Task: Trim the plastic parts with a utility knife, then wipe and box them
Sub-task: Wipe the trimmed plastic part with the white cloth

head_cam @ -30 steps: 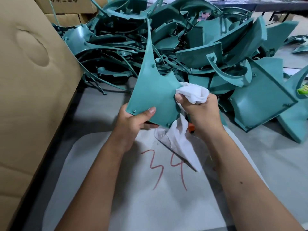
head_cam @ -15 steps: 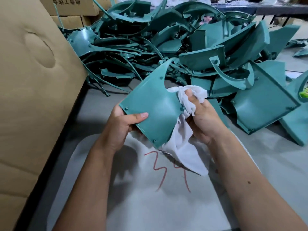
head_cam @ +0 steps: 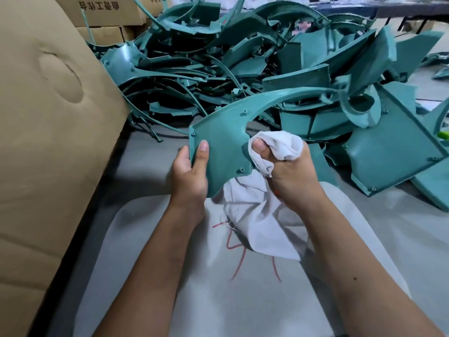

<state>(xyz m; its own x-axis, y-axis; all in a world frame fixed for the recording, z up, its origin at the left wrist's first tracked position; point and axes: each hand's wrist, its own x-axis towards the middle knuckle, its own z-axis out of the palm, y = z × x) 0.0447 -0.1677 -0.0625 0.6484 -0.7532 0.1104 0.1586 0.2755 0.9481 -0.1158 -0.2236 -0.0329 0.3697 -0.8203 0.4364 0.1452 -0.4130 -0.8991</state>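
My left hand (head_cam: 188, 171) holds the flat teal plastic panel with a curved cutout (head_cam: 221, 142) above the grey surface (head_cam: 243, 312); my right hand (head_cam: 289, 176) has its grip bunched around the crumpled white cloth (head_cam: 274, 142). I'd wipe steadily along the cutout edge, keeping the panel braced

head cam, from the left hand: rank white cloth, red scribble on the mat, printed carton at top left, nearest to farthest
1. White cloth: just right of the left hand, bunched in the right hand and hanging below the teal part.
2. Red scribble: lower right, on the grey mat between the forearms.
3. Printed carton: far up and left, behind the teal pile.
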